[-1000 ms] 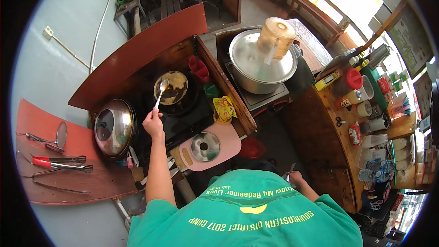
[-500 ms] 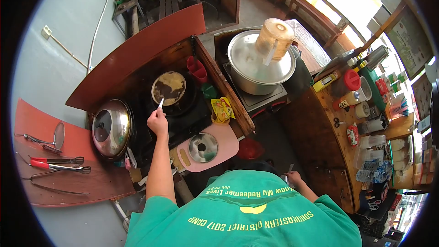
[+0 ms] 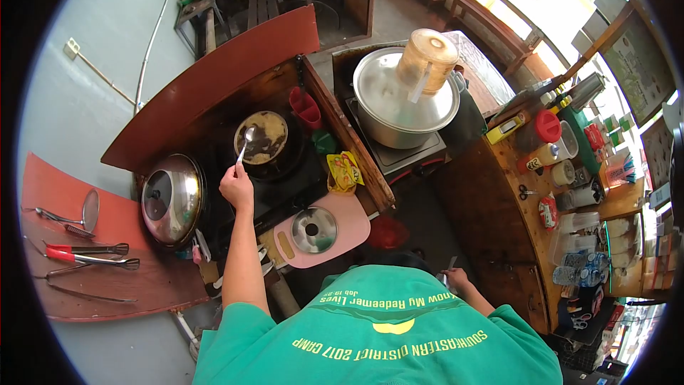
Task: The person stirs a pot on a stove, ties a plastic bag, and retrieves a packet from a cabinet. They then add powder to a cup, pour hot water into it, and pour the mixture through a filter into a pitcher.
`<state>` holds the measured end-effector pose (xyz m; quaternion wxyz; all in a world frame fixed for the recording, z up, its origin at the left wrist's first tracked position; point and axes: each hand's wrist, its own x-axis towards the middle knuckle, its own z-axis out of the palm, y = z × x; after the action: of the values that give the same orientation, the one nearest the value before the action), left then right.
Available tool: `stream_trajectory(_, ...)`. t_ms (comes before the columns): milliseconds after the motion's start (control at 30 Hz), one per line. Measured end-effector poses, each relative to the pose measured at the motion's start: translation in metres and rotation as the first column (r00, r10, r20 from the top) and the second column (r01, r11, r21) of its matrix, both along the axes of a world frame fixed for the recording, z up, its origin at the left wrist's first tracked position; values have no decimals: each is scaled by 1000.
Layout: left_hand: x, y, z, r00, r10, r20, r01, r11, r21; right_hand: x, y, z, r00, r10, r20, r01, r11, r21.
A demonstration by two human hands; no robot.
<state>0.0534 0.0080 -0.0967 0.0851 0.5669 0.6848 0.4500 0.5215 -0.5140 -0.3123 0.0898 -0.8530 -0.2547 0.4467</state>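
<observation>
My left hand (image 3: 236, 185) is closed round the handle of a metal spoon (image 3: 249, 135). The spoon's bowl is over a small round pan (image 3: 240, 160), which sits on the dark stove and holds a yellowish and dark brown food (image 3: 268, 130). Low beside the green shirt, my right hand (image 3: 458, 279) is closed on a thin, pale object too small to name. Between the stove and my body, a metal lid (image 3: 314, 229) lies on a pink cutting board (image 3: 353, 222).
A large lidded pan (image 3: 171, 199) stands left of the stove. Red container (image 3: 305, 108) and yellow packet (image 3: 345, 171) are at its right. Beyond the wooden partition stands a big pot (image 3: 399, 125) with a plastic tub (image 3: 427, 64) on its lid. Tongs (image 3: 89, 250) lie far left.
My left hand has moved slightly left, and the spoon reaches farther over the pan with its bowl now showing. The pattern of the food looks different. My right hand has barely moved.
</observation>
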Motion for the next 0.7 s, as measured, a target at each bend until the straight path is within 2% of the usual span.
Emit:
stream_trajectory(33, 0, 3, -1, 998, 13, -54, -13, 1000, 9, 2, -2, -4, 1000, 0, 1, 0, 1000, -1)
stream_trajectory(100, 1, 6, -2, 994, 27, -106, -25, 1000, 18, 6, -6, -12, 991, 123, 48, -124, 992, 8)
stream_trajectory(167, 3, 9, -2, 971, 6, -239, -8, 1000, -11, 9, -10, -19, 986, 152, 63, -155, 988, 28)
stream_trajectory(200, 4, 11, -1, 971, 6, -238, -9, 1000, -12, 9, -9, -17, 980, 181, 79, -185, 982, 49)
stream_trajectory(233, 6, 13, -1, 963, -7, -268, 4, 1000, -11, 9, -8, -16, 980, 180, 80, -185, 982, 48)
stream_trajectory(300, 11, 16, 1, 955, -21, -296, 18, 1000, -11, 9, -9, -17, 996, 74, 51, -75, 997, 16)
stream_trajectory(433, 14, 23, 7, 921, -70, -383, 81, 997, 11, 7, -11, -15, 994, 91, 57, -94, 994, 60)
stream_trajectory(500, 12, 27, 11, 902, -86, -423, 115, 992, 44, 6, -8, -9, 997, -83, 1, 83, 996, -22)
stream_trajectory(533, 10, 29, 13, 881, -78, -466, 128, 989, 76, 6, -8, -8, 997, -84, 1, 84, 996, -22)
stream_trajectory(600, 10, 29, 21, 858, -70, -509, 144, 984, 106, 7, -10, -8, 997, 50, 50, -50, 999, -1)
stream_trajectory(700, 9, 26, 39, 829, -29, -559, 174, 963, 208, 8, -12, -17, 999, 7, 32, -8, 1000, 15)
